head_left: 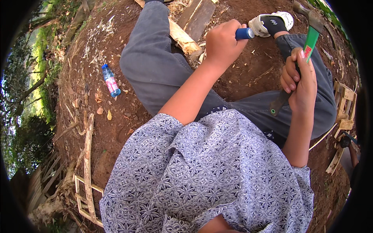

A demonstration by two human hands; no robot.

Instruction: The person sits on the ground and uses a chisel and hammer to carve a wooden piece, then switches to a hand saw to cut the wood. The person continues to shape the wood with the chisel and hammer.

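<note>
Protruding past the left hand (222,43) fingers, a blue tool handle (244,33).

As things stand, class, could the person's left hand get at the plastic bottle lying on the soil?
Probably not straight away: the left hand is closed around a blue-handled tool, and the raised knee lies between it and the bottle.

Outdoor woodworking spot: bare earth ground (97,128), split wood pieces (182,37), greenery (39,77) at edge.

Blue-handled tool (244,33) mostly hidden inside left hand (221,44); hammer (307,46) shaft partly behind right hand (300,83)
</note>
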